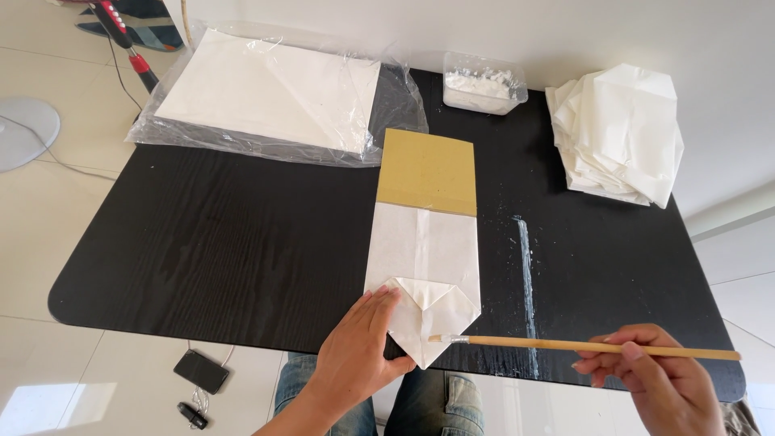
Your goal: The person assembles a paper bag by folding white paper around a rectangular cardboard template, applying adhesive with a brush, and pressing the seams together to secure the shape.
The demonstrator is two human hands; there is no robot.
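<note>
The left hand (359, 347) lies flat and open on the folded white paper bag (424, 274), pressing its pointed bottom flap near the table's (202, 242) front edge. The right hand (654, 379) pinches a wooden brush (581, 347), whose tip touches the flap. The folds look finished; gluing seems in progress. A stack of done bags (617, 133) and the paste tub (483, 83) wait behind.

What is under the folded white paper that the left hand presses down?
The folded white paper lies on a brown cardboard strip, bare only at its far end, on the black table. The left hand hides one corner.
</note>
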